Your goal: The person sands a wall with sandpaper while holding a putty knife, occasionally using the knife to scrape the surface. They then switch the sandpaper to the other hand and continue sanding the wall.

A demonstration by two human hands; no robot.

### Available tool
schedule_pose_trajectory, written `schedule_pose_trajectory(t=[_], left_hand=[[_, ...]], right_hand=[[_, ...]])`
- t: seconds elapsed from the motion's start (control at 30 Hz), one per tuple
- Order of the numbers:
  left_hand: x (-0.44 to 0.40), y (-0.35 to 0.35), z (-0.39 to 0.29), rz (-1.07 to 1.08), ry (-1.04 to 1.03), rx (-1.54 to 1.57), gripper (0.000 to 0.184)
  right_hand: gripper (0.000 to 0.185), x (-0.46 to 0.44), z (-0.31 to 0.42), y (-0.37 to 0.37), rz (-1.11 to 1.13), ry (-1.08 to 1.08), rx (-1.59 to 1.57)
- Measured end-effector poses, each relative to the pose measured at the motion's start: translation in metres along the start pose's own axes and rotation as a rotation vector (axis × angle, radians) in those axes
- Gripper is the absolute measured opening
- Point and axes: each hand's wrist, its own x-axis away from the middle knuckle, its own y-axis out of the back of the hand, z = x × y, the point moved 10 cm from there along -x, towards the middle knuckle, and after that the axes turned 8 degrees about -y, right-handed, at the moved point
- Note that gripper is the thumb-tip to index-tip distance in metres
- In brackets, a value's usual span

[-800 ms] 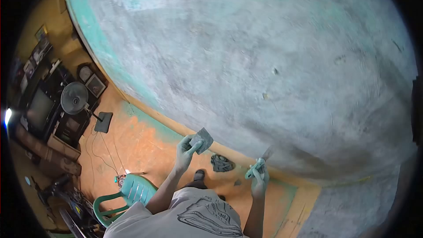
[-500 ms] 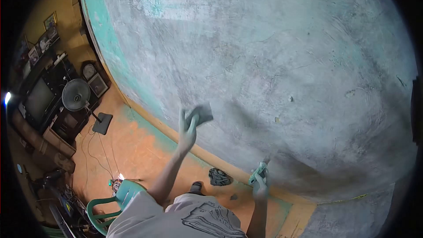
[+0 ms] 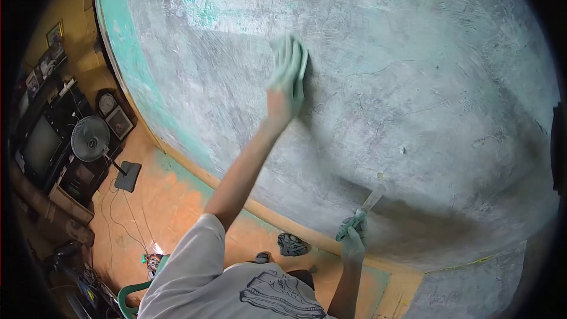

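Note:
My left hand (image 3: 287,65), dusted pale green, is pressed against the patchy grey and turquoise wall (image 3: 384,100). Under its fingers is a grey piece of sandpaper (image 3: 274,42); only a corner shows, the rest being covered by the hand. Lower down and to the right, my right hand (image 3: 352,242) is closed around the green handle of a scraper (image 3: 372,198). The scraper's pale flat blade points up and to the right, in front of the wall. Whether the blade touches the wall I cannot tell.
A dark crumpled cloth or bag (image 3: 293,244) lies on the orange floor beside the wall's base. At left stand a fan (image 3: 90,138), a television (image 3: 42,143) and a bicycle (image 3: 88,286). A green plastic chair (image 3: 127,298) is partly behind my sleeve.
My left hand has moved up from the lower wall, with the sandpaper now flat against the surface. My right hand has tilted the scraper so its blade shows more. The view has shifted slightly.

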Motion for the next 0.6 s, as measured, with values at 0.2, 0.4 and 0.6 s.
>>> schedule_pose_trajectory(t=[0.2,0.4,0.6], left_hand=[[0.138,-0.026,-0.030,0.225,0.221,-0.011,0.058],[0.007,-0.015,-0.018,0.068,-0.013,-0.074,0.057],[-0.074,-0.003,-0.009,-0.068,-0.023,-0.044,0.052]], right_hand=[[0.056,0.002,-0.027,0.013,-0.143,-0.065,0.011],[0.057,-0.017,-0.023,0.007,-0.040,-0.207,-0.011],[0.059,-0.028,-0.004,0.001,0.069,-0.220,0.117]])
